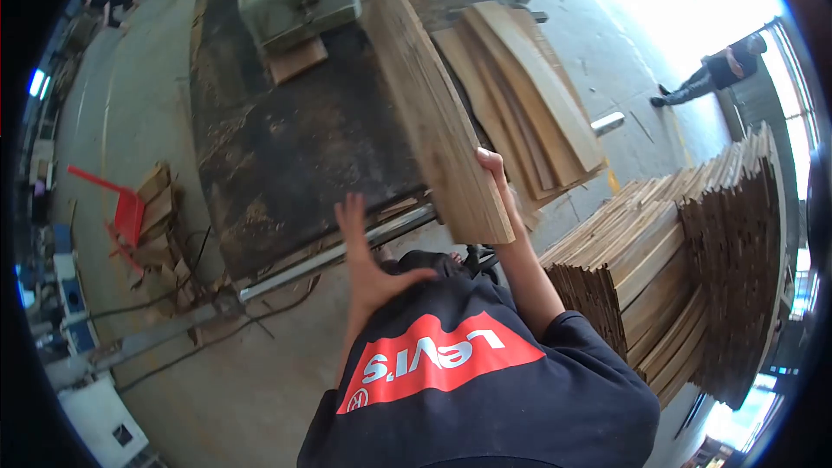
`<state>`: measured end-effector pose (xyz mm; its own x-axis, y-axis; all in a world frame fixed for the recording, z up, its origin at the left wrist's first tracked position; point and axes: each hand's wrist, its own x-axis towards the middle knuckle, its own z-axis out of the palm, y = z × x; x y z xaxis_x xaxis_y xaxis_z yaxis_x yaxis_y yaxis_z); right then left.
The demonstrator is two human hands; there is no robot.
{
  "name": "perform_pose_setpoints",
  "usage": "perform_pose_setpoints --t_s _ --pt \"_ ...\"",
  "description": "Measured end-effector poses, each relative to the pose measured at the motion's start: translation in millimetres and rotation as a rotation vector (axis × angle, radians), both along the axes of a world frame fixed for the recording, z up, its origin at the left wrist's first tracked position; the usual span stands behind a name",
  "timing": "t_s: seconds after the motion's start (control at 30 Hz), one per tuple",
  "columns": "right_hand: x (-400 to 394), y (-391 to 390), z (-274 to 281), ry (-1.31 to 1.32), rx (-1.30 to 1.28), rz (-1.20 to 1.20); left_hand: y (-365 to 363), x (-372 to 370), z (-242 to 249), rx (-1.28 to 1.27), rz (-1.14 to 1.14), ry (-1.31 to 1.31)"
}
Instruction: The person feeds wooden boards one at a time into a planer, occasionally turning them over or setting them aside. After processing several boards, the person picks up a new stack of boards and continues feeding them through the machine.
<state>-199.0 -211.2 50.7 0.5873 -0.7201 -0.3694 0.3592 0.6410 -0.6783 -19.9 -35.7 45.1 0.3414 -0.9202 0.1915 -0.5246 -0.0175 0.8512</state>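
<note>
A long wooden board point(433, 113) stands tilted on its edge over the right side of the dark machine table point(312, 139). My right hand point(492, 169) grips the board's right edge near its near end, the thumb on top and the other fingers hidden behind the wood. Left of the board, my left hand point(364, 264) is raised with its fingers spread, near the table's front edge and holding nothing. At the far side of the table is a pale green machine housing point(299, 0), with a short piece of wood point(297, 59) sticking out beneath it.
Several loose boards point(529, 95) lie stacked right of the table. A tall stack of planks point(667, 269) stands at the near right. A metal rail point(338, 251) runs along the table front. On the left are a red chair-like object point(128, 217) and wood scraps. A person point(719, 69) stands far right.
</note>
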Motion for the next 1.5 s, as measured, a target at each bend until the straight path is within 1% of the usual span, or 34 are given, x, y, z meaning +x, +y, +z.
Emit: perform_pose_setpoints --t_s 0.03,0.07,0.13,0.17,0.2,0.23,0.27,0.3,0.33,0.4,0.43,0.5,0.53,0.6,0.63,0.67,0.73,0.83,0.87,0.93,1.0,1.17,1.23,1.43,1.5 --pt "17.7 11.8 -1.9 -0.152 0.095 -0.02 1.2 -8.4 -0.2 0.016 0.027 -0.009" --pt "33.0 19.8 -6.4 -0.264 0.137 -0.043 2.9 -15.1 -2.6 0.052 0.016 -0.016" --pt "48.7 33.5 -21.4 -0.235 0.222 0.021 11.5 -12.5 -12.8 0.101 0.027 -0.029" --pt "54.0 38.1 -30.0 -0.198 0.286 0.06 17.4 -6.1 -21.1 0.077 0.088 0.027" --pt "54.9 36.9 -37.6 -0.203 0.296 0.079 22.6 1.2 -24.7 0.047 0.148 0.082" --pt "52.5 32.7 -45.9 -0.009 0.179 0.177 27.9 8.8 -20.2 0.009 0.17 0.004" --pt "52.4 33.3 -54.9 0.183 0.06 0.272 32.3 14.2 -21.9 0.019 0.184 -0.002" --pt "59.9 39.6 -64.2 0.235 0.064 0.264 34.5 19.4 -26.7 0.035 0.208 -0.043" --pt "73.2 52.3 -71.2 0.338 -0.277 0.198 34.7 24.7 -30.9 0.048 0.231 -0.083" --pt "83.4 51.1 -80.0 0.33 -0.392 0.193 37.2 35.3 -39.1 0.044 0.247 -0.044" --pt "89.6 51.1 -84.3 0.331 -0.396 0.192 36.9 42.8 -43.6 0.062 0.244 -0.098" --pt "99.6 52.6 -93.9 0.492 -0.534 0.092 31.8 53.6 -48.4 0.076 0.237 -0.165" --pt "102.4 52.0 -100.0 0.498 -0.534 0.082 29.7 58.3 -51.3 0.073 0.227 -0.162" --pt "107.7 48.4 -107.6 0.763 -1.209 -0.088 26.3 66.5 -63.4 0.091 0.222 -0.228" --pt "107.4 45.9 -109.1 0.793 -1.228 -0.033 24.0 69.7 -70.4 0.089 0.221 -0.229" --pt "108.1 42.6 -110.7 0.792 -1.229 -0.035 20.7 72.9 -77.8 0.084 0.226 -0.271" --pt "112.0 36.9 -119.9 0.954 -1.467 0.024 13.3 79.1 -88.9 0.081 0.233 -0.315" --pt "121.8 26.3 -126.8 0.876 -1.457 0.008 0.1 88.8 -97.6 0.07 0.234 -0.359" --pt "125.6 24.3 -128.0 0.878 -1.456 0.011 -4.2 92.7 -98.9 0.096 0.228 -0.41" --pt "137.2 21.1 -126.0 0.935 -1.572 -0.003 -12.6 100.1 -98.6 0.123 0.218 -0.46" --pt "147.6 14.1 -124.1 0.943 -1.563 -0.026 -20.4 109.6 -97.9 0.147 0.222 -0.518" --pt "175.6 -4.6 -123.2 0.963 -1.544 -0.113 -43.1 134.5 -95.7 0.143 0.225 -0.558" --pt "185.1 -11.2 -123.6 1.015 -1.555 -0.153 -47.3 141.3 -96.5 0.157 0.217 -0.564" --pt "197.3 -20.7 -123.3 1.07 -1.569 -0.182 -57.9 154.9 -100.2 0.167 0.21 -0.581" --pt "206.9 -30.5 -122.0 1.074 -1.565 -0.19 -72.1 164.6 -100.4 0.12 0.217 -0.585"
